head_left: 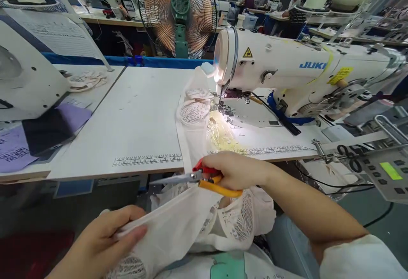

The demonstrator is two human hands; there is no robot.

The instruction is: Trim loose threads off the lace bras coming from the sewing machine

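My left hand (105,238) pinches the edge of a pale fabric piece (178,219) at the lower left. Scissors (191,178) with red and yellow handles are gripped in my right hand (237,170), their blades pointing left above the fabric. Whether the blades are closed fully I cannot tell. A cream bra with lace cups (239,219) lies on my lap below the scissors. From there a fabric strip runs up over the table edge to another lace cup (193,112), beside the needle of the sewing machine (255,58).
A printed ruler (146,160) runs along the front of the white table (143,113). Purple papers (14,149) and a dark phone-like slab (46,132) lie at left. A fan (180,11) stands behind. A control panel (387,175) juts out at right.
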